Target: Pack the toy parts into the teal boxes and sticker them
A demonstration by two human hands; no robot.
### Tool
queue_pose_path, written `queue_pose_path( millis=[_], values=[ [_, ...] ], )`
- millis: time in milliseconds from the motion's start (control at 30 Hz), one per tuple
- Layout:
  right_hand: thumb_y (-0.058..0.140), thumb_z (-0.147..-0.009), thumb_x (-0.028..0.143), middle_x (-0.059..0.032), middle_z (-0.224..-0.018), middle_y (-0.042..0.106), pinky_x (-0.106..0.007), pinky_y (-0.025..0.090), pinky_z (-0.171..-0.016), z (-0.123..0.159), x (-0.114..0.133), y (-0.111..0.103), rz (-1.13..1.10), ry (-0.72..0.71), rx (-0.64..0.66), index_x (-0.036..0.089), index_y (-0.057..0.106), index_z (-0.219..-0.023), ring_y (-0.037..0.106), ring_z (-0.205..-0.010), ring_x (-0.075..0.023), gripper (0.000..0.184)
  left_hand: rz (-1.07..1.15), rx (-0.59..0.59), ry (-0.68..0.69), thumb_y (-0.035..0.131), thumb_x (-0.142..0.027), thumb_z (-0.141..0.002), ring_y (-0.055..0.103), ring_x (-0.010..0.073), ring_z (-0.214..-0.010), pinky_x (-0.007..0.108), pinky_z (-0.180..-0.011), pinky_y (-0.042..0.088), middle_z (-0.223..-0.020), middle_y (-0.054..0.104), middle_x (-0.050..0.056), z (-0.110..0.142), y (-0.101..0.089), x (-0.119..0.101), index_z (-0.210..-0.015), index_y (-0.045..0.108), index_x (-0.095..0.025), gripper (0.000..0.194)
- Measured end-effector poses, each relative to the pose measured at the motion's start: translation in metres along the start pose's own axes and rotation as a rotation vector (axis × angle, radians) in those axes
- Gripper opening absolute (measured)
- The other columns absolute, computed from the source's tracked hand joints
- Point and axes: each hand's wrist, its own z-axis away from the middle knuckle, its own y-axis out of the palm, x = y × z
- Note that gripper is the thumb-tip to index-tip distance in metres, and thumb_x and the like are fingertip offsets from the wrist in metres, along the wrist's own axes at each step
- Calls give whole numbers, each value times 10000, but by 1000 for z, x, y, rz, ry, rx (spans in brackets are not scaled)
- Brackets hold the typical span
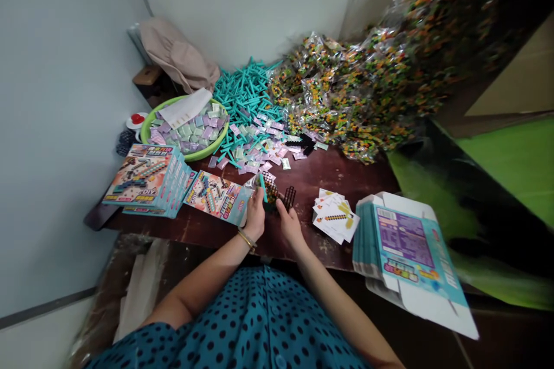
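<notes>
Dark brown bench [329, 176], worn along its near edge, set into a corner of pale walls; green flooring shows past its right end.

Near edge, centre: left hand [255, 216], gold bangle on the wrist, fingers closed around a teal stick [262, 187] and a small clear packet. Right hand [289, 222] just beside it, fingers curled onto a black grid plate [289, 197]; a second grid piece sits between the two hands. Both hands rest at the near edge, almost touching.

Left of the left hand: printed box [216, 196] lying flat, touching the hand's side. Further left, stack of same boxes [149, 179] at the bench's near-left corner.

Right of the right hand: fanned pile of white cards [335, 216]; beyond, flat unfolded cartons [407, 248] overhanging the near-right corner.

Bare wood is limited to a strip from the hands toward mid-bench.

Mid-bench: loose pastel sachets [259, 153]. Far left: green basin [186, 130] of sachets. Far edge: heap of teal sticks [246, 92], then a large mound of bagged coloured parts [367, 86] against the wall
</notes>
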Motion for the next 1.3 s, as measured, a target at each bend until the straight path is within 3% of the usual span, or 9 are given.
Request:
queue_pose_path(
  millis=[100,200,300,367,500,733,900,1100,1300],
  values=[
    [819,-742,471,-59,-1180,745,-416,548,-1046,-8,7,-2,-240,132,27,231,689,-1116,704,-1103,-241,464,-227,2,75,661,-375,-938,543,269,-1352,362,-1179,335,-1280,708,125,0,0,-6,-1038,741,-182,231],
    [889,-651,418,-29,-1072,766,-380,596,-920,-21,15,-23,-311,181,19,228,696,-1040,728,-968,-219,473,-451,243,174,656,-426,-930,518,306,-1395,413,-1204,330,-1401,649,144,8,-19,-21,-1263,692,-183,414],
    [917,-599,395,-14,-1022,768,-360,607,-851,-29,16,-57,-292,192,-5,233,689,-1030,730,-909,-207,514,-946,467,407,840,-305,-750,313,363,-1546,504,-1290,133,-1585,492,134,16,-59,-36,-1456,574,-225,758],
    [925,-582,390,-9,-990,768,-356,607,-838,-28,11,-76,-263,205,-15,234,683,-967,729,-892,-205,481,-1239,463,491,826,-196,-721,211,380,-1586,550,-1293,28,-1622,438,145,17,-86,-43,-1449,588,-225,766],
    [920,-602,400,-18,-985,770,-359,602,-843,-12,4,-73,-267,264,90,233,688,-941,725,-895,-207,444,-1249,319,604,665,-272,-899,439,357,-1479,530,-1260,216,-1474,601,162,13,-112,-61,-1335,688,-226,439],
    [858,-642,402,-39,-1016,760,-354,583,-862,-13,25,10,-190,222,335,191,685,-1056,700,-883,-202,496,-892,135,807,374,-521,-1052,550,266,-1372,432,-1201,362,-1422,646,129,31,-81,-88,-1386,654,-216,532],
    [763,-707,330,-48,-947,740,-363,576,-824,-32,51,11,154,94,369,139,655,-1095,675,-822,-205,446,-1006,137,843,394,-559,-1037,502,279,-1413,467,-1238,300,-1451,617,139,29,-73,-70,-1408,638,-209,566],
    [725,-764,222,-137,-1244,699,-413,514,-1030,-32,82,12,487,-63,319,127,547,-1382,665,-1106,-259,650,-996,83,926,340,-452,-1078,561,245,-1353,426,-1193,370,-1394,654,146,18,-62,-66,-1390,649,-192,510],
    [766,-780,259,-124,-1230,713,-484,554,-1023,-41,80,8,348,9,462,147,504,-1473,696,-1068,-286,750,-1139,236,961,364,-441,-1077,536,257,-1375,476,-1193,374,-1427,634,147,28,-53,-61,-1407,631,-185,496]
  ],
)
